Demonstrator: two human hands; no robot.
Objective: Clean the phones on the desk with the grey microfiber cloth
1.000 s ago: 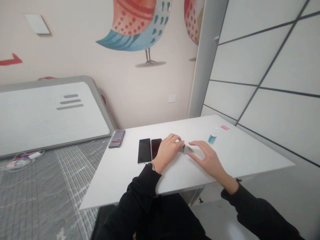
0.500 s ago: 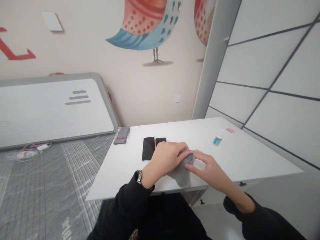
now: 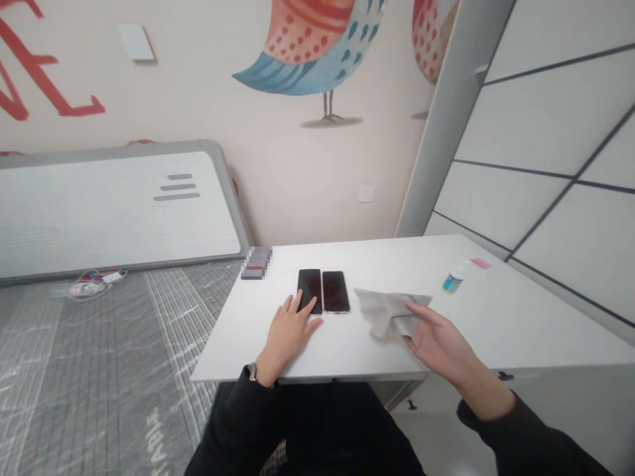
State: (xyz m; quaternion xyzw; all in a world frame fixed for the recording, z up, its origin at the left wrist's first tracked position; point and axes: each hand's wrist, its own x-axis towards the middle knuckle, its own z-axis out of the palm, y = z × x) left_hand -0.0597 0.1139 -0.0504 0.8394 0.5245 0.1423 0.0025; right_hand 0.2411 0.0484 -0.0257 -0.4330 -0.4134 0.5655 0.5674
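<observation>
My left hand is open, fingers spread, with fingertips at the lower part of a black smartphone. A second smartphone lies right beside it, dark screen up. My right hand pinches a light grey cloth between thumb and fingers. The cloth hangs loosely to the left, just above or on the table; I cannot tell whether it touches.
The white table carries a small bottle with a blue label, a pink slip at the back right, and a blurred-out item at the back left corner. White panels stand on the right.
My left hand has let go of the cloth and moved left to the first smartphone. My right hand has carried the cloth rightward, where it hangs more spread out. The view has shifted slightly.
</observation>
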